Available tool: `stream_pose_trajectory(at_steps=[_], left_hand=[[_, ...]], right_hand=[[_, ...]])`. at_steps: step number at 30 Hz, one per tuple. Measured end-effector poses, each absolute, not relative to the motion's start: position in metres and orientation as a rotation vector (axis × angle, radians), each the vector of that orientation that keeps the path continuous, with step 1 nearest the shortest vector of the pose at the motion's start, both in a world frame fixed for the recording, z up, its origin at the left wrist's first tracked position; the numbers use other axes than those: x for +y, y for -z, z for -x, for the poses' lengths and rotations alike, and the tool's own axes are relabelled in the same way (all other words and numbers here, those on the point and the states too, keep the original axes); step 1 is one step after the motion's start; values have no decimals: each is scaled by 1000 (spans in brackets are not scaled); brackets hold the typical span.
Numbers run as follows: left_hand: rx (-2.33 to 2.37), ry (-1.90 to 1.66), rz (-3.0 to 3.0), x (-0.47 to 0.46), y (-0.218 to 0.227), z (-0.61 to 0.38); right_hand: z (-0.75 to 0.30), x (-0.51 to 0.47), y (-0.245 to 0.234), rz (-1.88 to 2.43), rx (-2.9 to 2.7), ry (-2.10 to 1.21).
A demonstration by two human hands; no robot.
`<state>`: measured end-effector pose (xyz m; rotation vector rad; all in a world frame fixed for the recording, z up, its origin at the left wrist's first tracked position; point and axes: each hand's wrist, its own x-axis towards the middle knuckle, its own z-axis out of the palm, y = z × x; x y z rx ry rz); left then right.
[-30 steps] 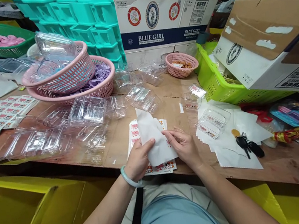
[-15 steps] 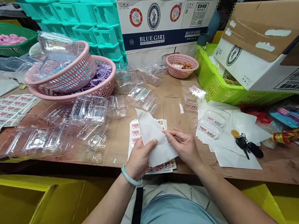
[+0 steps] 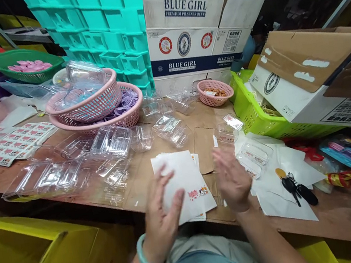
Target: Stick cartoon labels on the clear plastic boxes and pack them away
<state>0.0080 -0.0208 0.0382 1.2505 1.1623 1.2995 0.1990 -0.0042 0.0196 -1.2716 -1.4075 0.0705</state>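
My left hand [image 3: 162,216] hovers with its fingers spread over the near left corner of a white sticker backing sheet [image 3: 183,179] that lies flat on the wooden table [image 3: 203,136]. A few printed stickers [image 3: 198,192] show at the sheet's lower edge. My right hand [image 3: 233,180] is raised just right of the sheet, blurred by motion, fingers stretched out and holding nothing. Clear plastic clamshell boxes [image 3: 110,142] are scattered beyond the sheet. More used backing sheets [image 3: 282,185] lie to the right with labelled clear boxes [image 3: 253,152] on them.
Stacked pink baskets [image 3: 90,103] stand at back left, a small pink basket [image 3: 215,91] at the back, a lime green basket [image 3: 260,113] under a cardboard box [image 3: 308,78] at right. Keys [image 3: 294,185] lie near the front edge. Sticker sheets [image 3: 5,144] cover the far left.
Both hands have let go of the backing sheet, which now lies flat on the table. The hands have pulled back and opened, and the camera has tilted up.
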Motion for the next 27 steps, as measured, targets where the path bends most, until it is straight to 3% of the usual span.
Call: stream_pose_trajectory(at_steps=[3, 6, 11, 13, 20, 27], left_hand=[[804, -1043, -829, -6, -41, -35], [755, -1066, -611, 17, -34, -51], [799, -936, -796, 44, -27, -50], [838, -895, -819, 51, -26, -49], [949, -908, -818, 60, -16, -48], [983, -937, -1227, 50, -11, -49]], right_hand=[[-177, -6, -15, 1190, -1813, -17], [-172, -4, -8, 1280, -1744, -153], [-196, 13, -2, 1378, -1185, -861], [-210, 32, -1, 1363, -1115, -965], [-249, 182, 6, 1473, -1221, -347], [-248, 312, 13, 1695, -1386, -387]])
